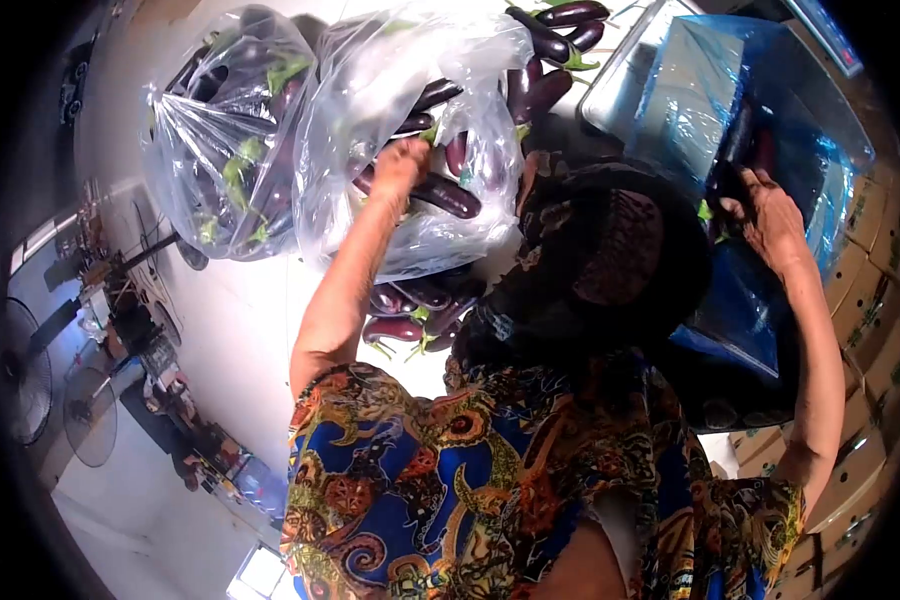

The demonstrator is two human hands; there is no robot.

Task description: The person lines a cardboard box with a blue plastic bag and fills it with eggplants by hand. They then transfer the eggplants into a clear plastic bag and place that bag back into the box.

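- The left hand (400, 168) is reaching into an open clear plastic bag (332, 215); its fingers are curling beside a dark purple eggplant (450, 196). Whether they are gripping it cannot be told.
- The right hand (770, 222) is bending its fingers at the near end of a long eggplant (738, 135), which is lying inside a blue plastic liner (685, 95) on the right. Contact appears close; whether the fingers are clasping or letting go cannot be told.
- A filled clear bag (255, 110) is standing on the left, containing more eggplants with green caps.
- Loose eggplants (395, 330) are lying on the white table (250, 310) at the near side of the open bag; a second group (545, 95) is lying at its far right.
- Cardboard boxes (875, 240) are lining the right side, bearing green marks too small to read.
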